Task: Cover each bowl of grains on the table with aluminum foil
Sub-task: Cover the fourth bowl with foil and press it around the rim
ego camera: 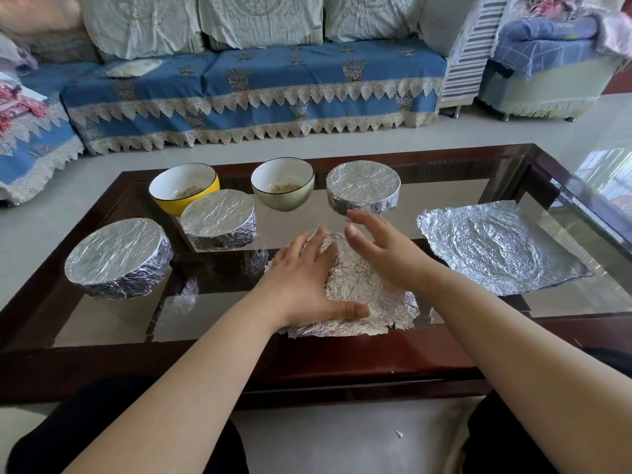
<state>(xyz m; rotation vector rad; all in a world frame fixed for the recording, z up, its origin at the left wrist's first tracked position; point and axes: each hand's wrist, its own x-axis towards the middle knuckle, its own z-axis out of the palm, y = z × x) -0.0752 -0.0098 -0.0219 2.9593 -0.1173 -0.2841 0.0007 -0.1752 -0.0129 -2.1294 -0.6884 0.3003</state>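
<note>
On the table point(444, 340), left hand point(302, 285) presses foil point(362, 285) (crumpled).

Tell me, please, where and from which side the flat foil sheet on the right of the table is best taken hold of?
Probably by its near right corner, pinched from the right hand's side. The flat foil sheet lies spread on the glass table, and that corner looks slightly lifted, so fingers could slip under it.

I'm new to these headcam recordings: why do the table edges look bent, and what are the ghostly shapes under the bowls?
Head view: the wide-angle lens bows the dark wooden glass-topped table outward at the frame edges; the glass mirrors the foil-wrapped bowl at left, and window glare whitens the floor at right. The open right hand looks slightly soft, the top corners blurred.
</note>
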